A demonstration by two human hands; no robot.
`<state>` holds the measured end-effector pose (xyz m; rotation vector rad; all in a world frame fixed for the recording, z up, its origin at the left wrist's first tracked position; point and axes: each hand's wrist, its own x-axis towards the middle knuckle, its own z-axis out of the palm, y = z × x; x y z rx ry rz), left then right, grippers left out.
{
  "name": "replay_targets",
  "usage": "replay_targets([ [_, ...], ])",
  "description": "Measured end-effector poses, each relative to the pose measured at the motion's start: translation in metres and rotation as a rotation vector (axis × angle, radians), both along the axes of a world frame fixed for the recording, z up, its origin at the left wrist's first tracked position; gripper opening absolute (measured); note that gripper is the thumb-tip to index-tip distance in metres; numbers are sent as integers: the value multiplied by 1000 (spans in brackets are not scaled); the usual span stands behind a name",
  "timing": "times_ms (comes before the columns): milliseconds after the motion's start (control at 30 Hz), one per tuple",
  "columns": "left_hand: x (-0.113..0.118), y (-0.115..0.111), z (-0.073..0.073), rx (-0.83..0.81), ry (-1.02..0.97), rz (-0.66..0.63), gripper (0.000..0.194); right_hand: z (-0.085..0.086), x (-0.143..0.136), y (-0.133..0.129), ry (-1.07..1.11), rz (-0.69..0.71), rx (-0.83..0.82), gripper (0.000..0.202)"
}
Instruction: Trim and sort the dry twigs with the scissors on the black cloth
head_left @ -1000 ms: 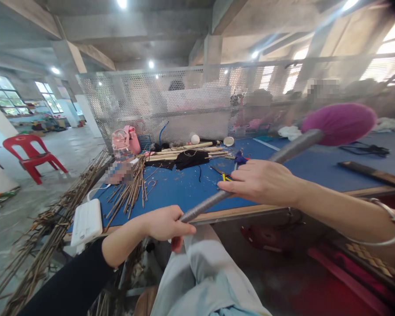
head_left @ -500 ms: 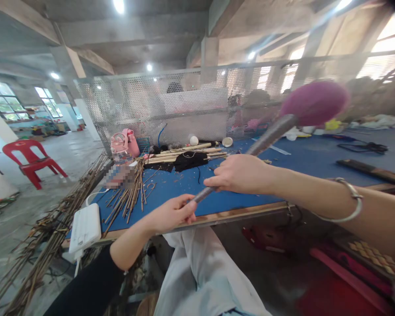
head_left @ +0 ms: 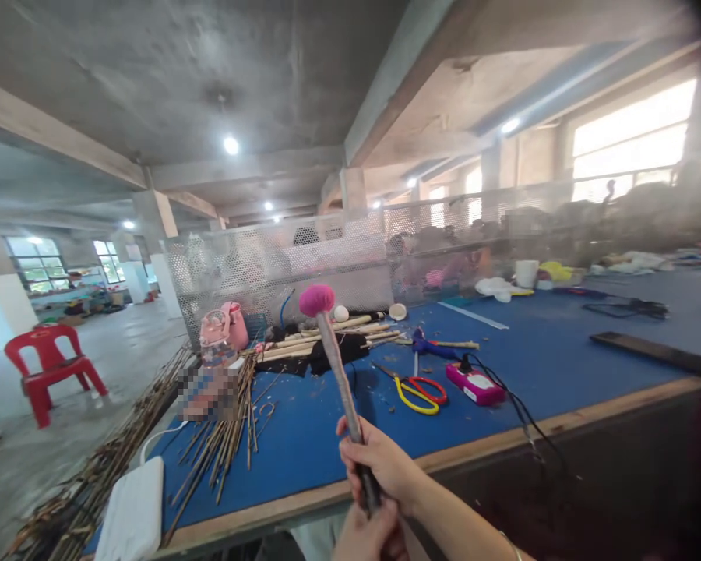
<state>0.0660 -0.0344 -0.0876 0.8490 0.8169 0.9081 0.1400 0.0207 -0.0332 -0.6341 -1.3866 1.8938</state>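
A grey stick [head_left: 339, 372] with a round pink head [head_left: 317, 299] stands nearly upright over the front of the blue table [head_left: 304, 436], leaning slightly left at the top. My right hand [head_left: 379, 460] wraps round its lower shaft. Just below, at the dark bottom end, my left hand [head_left: 371, 534] grips the same stick, partly cut off by the picture's lower edge. Behind the pink head lie pale sticks [head_left: 295, 340] and black cloth [head_left: 339, 354].
Thin twigs [head_left: 227, 436] and a white power bank [head_left: 132, 510] lie at the left. Scissors [head_left: 417, 396], a pink box [head_left: 475, 385] with black cables, and a blue glue gun [head_left: 432, 345] are at the right. Perforated metal screen [head_left: 269, 265] stands behind.
The stick has swung from slanting right to nearly upright, its pink head now farther away. Both hands have moved lower and closer together. The view has tilted up, showing scissors and a pink box.
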Motion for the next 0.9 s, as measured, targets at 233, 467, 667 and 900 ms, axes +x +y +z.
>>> replay_targets([
  [233, -68, 15, 85, 187, 60, 535, 44, 1, 17, -9, -262, -137, 108, 42],
  [467, -80, 52, 141, 180, -383, 716, 35, -21, -9, -42, -332, -52, 284, 45],
  [667, -102, 49, 154, 63, -630, 609, 35, 5, 23, -26, 2, 356, 25, 53],
  [900, -74, 46, 154, 33, -792, 669, 39, 25, 36, -38, 59, -334, 715, 74],
])
